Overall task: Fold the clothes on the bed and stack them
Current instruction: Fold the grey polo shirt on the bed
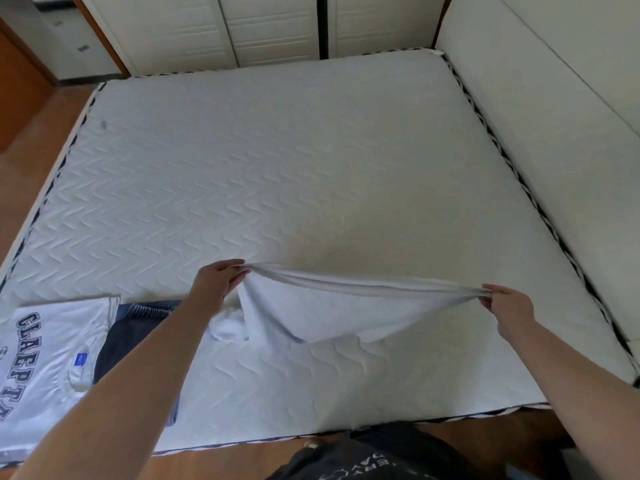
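A white garment (332, 310) is stretched in the air above the near part of the bed (277, 174). My left hand (218, 278) pinches its left end and my right hand (505, 306) pinches its right end. The cloth sags between them, and a bunched part hangs down by my left forearm onto the mattress. At the near left lies a white T-shirt with dark blue letters (45, 358), spread flat. A dark blue garment (131, 334) lies partly under it and under my left arm.
The quilted white mattress stretches far ahead of the clothes. A padded headboard (554, 98) runs along the right side. White wardrobe doors (270, 26) stand beyond the far edge. Wooden floor (31, 188) lies to the left and at the near edge.
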### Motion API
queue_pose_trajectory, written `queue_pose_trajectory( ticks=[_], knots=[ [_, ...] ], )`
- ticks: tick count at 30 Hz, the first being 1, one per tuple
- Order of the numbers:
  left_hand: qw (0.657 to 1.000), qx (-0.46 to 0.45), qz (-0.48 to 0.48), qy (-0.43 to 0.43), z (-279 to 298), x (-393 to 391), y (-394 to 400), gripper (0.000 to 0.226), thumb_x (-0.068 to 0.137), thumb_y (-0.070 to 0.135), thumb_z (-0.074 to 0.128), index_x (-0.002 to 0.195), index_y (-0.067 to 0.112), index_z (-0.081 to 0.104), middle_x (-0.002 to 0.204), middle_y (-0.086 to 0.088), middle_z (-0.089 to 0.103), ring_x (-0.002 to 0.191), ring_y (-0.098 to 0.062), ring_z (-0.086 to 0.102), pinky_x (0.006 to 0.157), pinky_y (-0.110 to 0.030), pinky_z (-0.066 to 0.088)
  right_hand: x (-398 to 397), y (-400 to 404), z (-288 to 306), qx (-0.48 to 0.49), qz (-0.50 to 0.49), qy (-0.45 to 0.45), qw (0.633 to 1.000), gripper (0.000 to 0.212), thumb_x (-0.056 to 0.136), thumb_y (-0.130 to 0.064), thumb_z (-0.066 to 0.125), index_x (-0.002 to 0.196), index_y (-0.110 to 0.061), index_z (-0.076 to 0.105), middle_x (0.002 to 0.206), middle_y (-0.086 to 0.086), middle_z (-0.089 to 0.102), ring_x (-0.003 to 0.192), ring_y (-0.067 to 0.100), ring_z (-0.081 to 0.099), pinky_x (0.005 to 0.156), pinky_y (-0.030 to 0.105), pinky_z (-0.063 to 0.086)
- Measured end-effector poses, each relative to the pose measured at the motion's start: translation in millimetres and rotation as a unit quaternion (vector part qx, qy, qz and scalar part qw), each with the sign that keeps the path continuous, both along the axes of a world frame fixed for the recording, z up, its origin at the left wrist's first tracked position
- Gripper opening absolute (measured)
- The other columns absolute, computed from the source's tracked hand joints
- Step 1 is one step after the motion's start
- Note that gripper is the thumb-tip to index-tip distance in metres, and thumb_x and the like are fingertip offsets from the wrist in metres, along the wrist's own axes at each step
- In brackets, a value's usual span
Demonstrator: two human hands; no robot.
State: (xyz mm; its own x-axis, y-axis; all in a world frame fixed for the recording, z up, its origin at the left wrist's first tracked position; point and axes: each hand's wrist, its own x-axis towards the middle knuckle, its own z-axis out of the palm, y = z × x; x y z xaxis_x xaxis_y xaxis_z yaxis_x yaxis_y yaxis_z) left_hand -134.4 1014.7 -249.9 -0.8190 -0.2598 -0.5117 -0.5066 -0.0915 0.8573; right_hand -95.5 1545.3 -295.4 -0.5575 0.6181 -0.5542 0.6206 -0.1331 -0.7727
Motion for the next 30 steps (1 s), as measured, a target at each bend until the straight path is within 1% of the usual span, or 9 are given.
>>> queue_pose_trajectory(
  ticks=[2, 5, 10, 14, 17, 19, 22, 24, 30],
  knots=[
    [0.999, 0.027, 0.024, 0.017, 21.4, -40.3, 6.8, 0.018, 0.092, -0.008, 0.052, 0.102, 0.001, 0.065, 0.097, -0.014, 0.069, 0.086, -0.018, 0.070, 0.074, -0.019, 0.057, -47.1, -1.8, 22.1, -0.021, -0.002, 0.030, 0.999, 0.035, 0.087, 0.018, 0.043, 0.114, 0.009, 0.064, 0.083, 0.016, 0.061, 0.064, 0.017, 0.059, 0.052, 0.008, 0.050],
    [0.996, 0.036, 0.068, 0.044, 59.5, -100.6, 8.0, 0.018, 0.091, -0.011, 0.052, 0.091, -0.002, 0.068, 0.091, -0.019, 0.070, 0.076, -0.016, 0.073, 0.073, -0.020, 0.058, -119.0, -6.4, 64.6, -0.040, 0.005, 0.098, 0.994, 0.036, 0.089, 0.016, 0.044, 0.119, 0.008, 0.063, 0.105, 0.022, 0.062, 0.059, 0.011, 0.062, 0.056, 0.007, 0.052],
    [0.993, -0.065, 0.078, 0.066, 138.8, -192.6, -13.3, 0.026, 0.093, -0.004, 0.048, 0.085, 0.011, 0.068, 0.089, -0.009, 0.070, 0.063, -0.009, 0.072, 0.061, -0.021, 0.058, -231.3, -6.3, 147.3, -0.078, 0.029, 0.204, 0.975, 0.032, 0.092, 0.016, 0.041, 0.115, 0.009, 0.062, 0.132, 0.025, 0.055, 0.053, 0.002, 0.063, 0.062, 0.007, 0.051],
    [0.988, -0.092, 0.099, 0.078, 207.6, -257.2, -20.0, 0.017, 0.097, 0.007, 0.052, 0.087, 0.014, 0.065, 0.087, -0.005, 0.070, 0.059, -0.007, 0.071, 0.062, -0.022, 0.060, -307.4, -7.3, 218.6, -0.118, 0.043, 0.255, 0.959, 0.041, 0.092, 0.014, 0.044, 0.130, 0.002, 0.055, 0.137, 0.023, 0.051, 0.109, 0.023, 0.060, 0.101, 0.020, 0.044],
    [0.985, -0.076, 0.112, 0.110, 253.8, -298.6, -11.5, 0.014, 0.098, 0.008, 0.053, 0.088, 0.014, 0.061, 0.090, -0.004, 0.068, 0.059, -0.006, 0.070, 0.058, -0.017, 0.057, -352.1, -5.1, 266.8, -0.195, 0.074, 0.299, 0.931, 0.047, 0.094, 0.009, 0.048, 0.140, 0.004, 0.043, 0.142, 0.019, 0.045, 0.110, 0.012, 0.045, 0.079, -0.001, 0.041],
    [0.980, -0.069, 0.117, 0.145, 281.3, -322.4, -6.5, 0.017, 0.099, 0.005, 0.050, 0.088, 0.015, 0.058, 0.098, -0.004, 0.067, 0.069, -0.007, 0.070, 0.057, -0.015, 0.057, -376.8, -2.1, 295.2, -0.194, 0.083, 0.322, 0.923, 0.050, 0.096, 0.002, 0.050, 0.145, -0.002, 0.039, 0.149, 0.015, 0.039, 0.116, 0.008, 0.039, 0.075, 0.002, 0.043],
    [0.970, -0.061, 0.117, 0.203, 316.2, -351.7, -2.6, 0.023, 0.098, 0.002, 0.051, 0.085, 0.016, 0.062, 0.099, -0.006, 0.067, 0.072, -0.006, 0.070, 0.066, -0.016, 0.058, -401.2, 1.2, 323.3, -0.102, 0.128, 0.339, 0.926, 0.052, 0.095, -0.008, 0.051, 0.145, -0.020, 0.040, 0.149, 0.004, 0.039, 0.124, 0.014, 0.044, 0.090, 0.025, 0.049],
    [0.965, -0.045, 0.117, 0.232, 332.3, -364.6, -2.9, 0.019, 0.095, 0.003, 0.056, 0.085, 0.015, 0.066, 0.100, -0.007, 0.069, 0.078, -0.009, 0.072, 0.075, -0.020, 0.058, -412.1, 3.8, 331.5, -0.101, 0.157, 0.350, 0.918, 0.049, 0.098, -0.014, 0.048, 0.145, -0.019, 0.038, 0.150, 0.005, 0.039, 0.120, 0.014, 0.047, 0.097, 0.032, 0.047],
    [0.976, -0.020, 0.098, 0.196, 313.4, -356.8, -15.7, 0.014, 0.092, 0.023, 0.059, 0.092, 0.011, 0.065, 0.098, -0.008, 0.073, 0.085, -0.017, 0.074, 0.065, -0.025, 0.060, -398.2, 8.2, 310.4, -0.144, 0.078, 0.340, 0.926, 0.027, 0.097, -0.016, 0.056, 0.123, -0.013, 0.058, 0.114, -0.001, 0.061, 0.115, 0.012, 0.059, 0.097, 0.028, 0.050]
  ],
)
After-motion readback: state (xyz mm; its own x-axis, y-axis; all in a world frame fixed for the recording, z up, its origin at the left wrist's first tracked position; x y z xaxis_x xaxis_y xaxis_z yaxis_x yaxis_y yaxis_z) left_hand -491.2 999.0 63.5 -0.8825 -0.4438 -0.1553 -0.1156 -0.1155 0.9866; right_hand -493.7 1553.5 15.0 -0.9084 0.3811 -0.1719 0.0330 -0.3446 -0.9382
